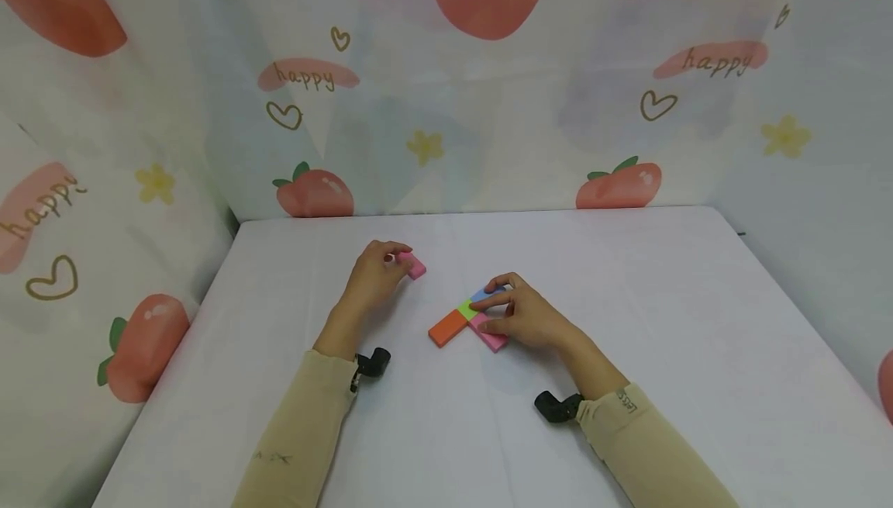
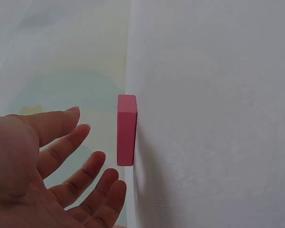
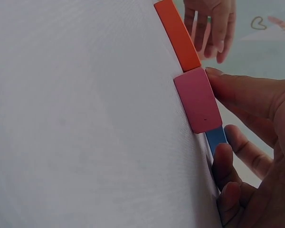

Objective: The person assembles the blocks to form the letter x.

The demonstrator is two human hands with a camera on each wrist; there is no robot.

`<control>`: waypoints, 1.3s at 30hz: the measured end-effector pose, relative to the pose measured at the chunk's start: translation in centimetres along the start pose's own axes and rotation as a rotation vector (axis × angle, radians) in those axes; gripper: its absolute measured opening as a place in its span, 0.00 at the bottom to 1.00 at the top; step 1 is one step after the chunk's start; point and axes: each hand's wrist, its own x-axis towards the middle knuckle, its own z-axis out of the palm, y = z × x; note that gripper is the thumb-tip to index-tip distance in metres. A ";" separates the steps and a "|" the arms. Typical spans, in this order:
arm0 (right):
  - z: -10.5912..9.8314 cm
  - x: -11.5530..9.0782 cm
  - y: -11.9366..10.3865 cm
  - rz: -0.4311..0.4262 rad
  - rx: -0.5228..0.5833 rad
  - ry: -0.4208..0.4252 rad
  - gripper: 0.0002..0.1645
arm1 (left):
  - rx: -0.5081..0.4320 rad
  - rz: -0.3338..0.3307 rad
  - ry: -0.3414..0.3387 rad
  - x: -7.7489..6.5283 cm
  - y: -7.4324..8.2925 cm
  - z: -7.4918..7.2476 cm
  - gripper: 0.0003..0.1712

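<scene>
Right hand perhaps hides green block.

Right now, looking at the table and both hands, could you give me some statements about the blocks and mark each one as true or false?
1. The left hand grips a pink block tightly. False: in the left wrist view the fingers are spread and the block lies free beside them.
2. The right hand rests on a cluster of flat blocks. True.
3. The orange block lies under the right hand. False: it lies uncovered to the left of that hand.
4. A green block sits within the cluster. True.
5. Both sleeves are blue. False: they are beige.
</scene>
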 end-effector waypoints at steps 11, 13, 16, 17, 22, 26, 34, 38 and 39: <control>0.2 0.0 0.0 0.008 0.003 0.008 0.19 | 0.044 0.061 -0.016 1.0 -0.9 0.1 0.20; 0.2 0.0 -0.1 0.007 0.001 0.008 0.19 | 0.038 0.066 -0.022 1.2 -1.0 0.2 0.19; 0.2 0.0 -0.2 0.003 0.003 0.007 0.19 | 0.049 0.075 -0.029 1.4 -1.3 0.5 0.19; 0.2 0.0 -0.2 0.002 0.004 0.007 0.19 | 0.054 0.075 -0.029 1.5 -1.4 0.6 0.19; 0.2 0.1 -0.1 0.002 0.006 0.007 0.20 | 0.091 0.076 -0.024 1.8 -1.6 0.9 0.18; 0.2 0.1 0.0 0.008 0.013 0.004 0.20 | 0.110 0.072 -0.025 1.7 -1.6 1.0 0.17; 0.2 0.0 -0.1 -0.010 0.015 0.004 0.20 | 0.125 0.061 -0.025 1.7 -1.5 1.0 0.18; 0.2 0.0 -0.1 -0.022 0.018 0.006 0.20 | 0.131 0.068 -0.032 1.6 -1.4 1.0 0.17; 0.2 0.0 -0.1 -0.021 0.016 0.007 0.20 | 0.134 0.072 -0.033 1.6 -1.3 1.0 0.17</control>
